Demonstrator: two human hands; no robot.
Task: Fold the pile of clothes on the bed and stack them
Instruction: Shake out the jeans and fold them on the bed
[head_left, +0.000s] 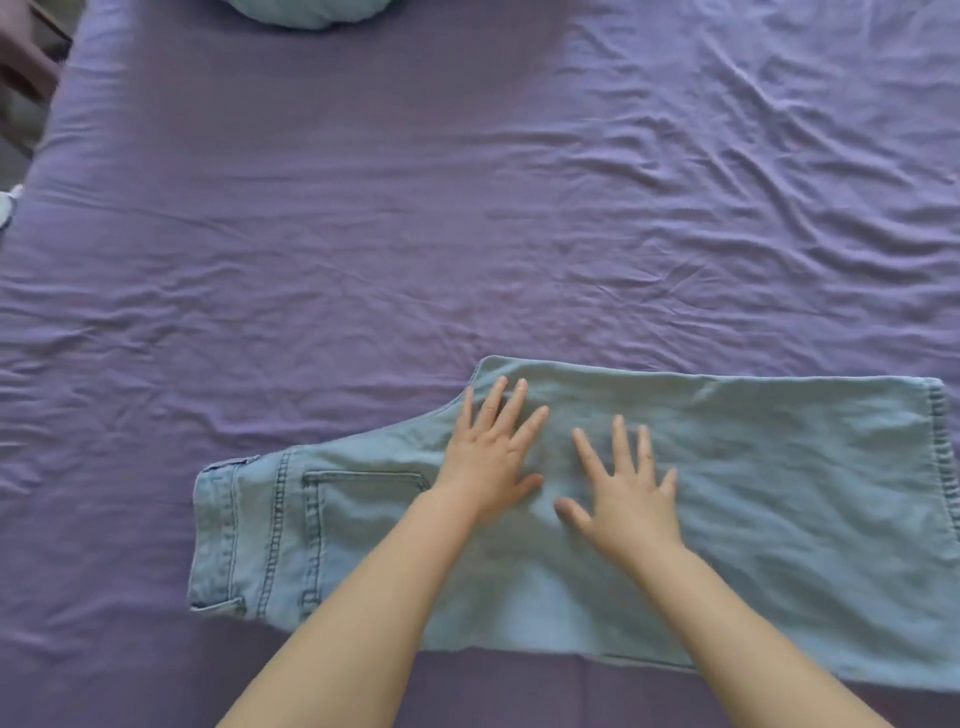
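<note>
We press both spread palms, left hand (491, 457) and right hand (626, 493), on the half-folded jeans (779, 519) at lower right; stacking remains.

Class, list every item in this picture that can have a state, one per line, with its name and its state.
Jeans: folded lengthwise, lying flat on the bed, waistband to the left, back pocket up.
Left hand: open, fingers spread, pressing flat on the jeans.
Right hand: open, fingers spread, pressing flat on the jeans.
Purple bedsheet: spread over the bed, wrinkled.
Light blue bundle: bunched at the far edge, cut off by the frame.
</note>
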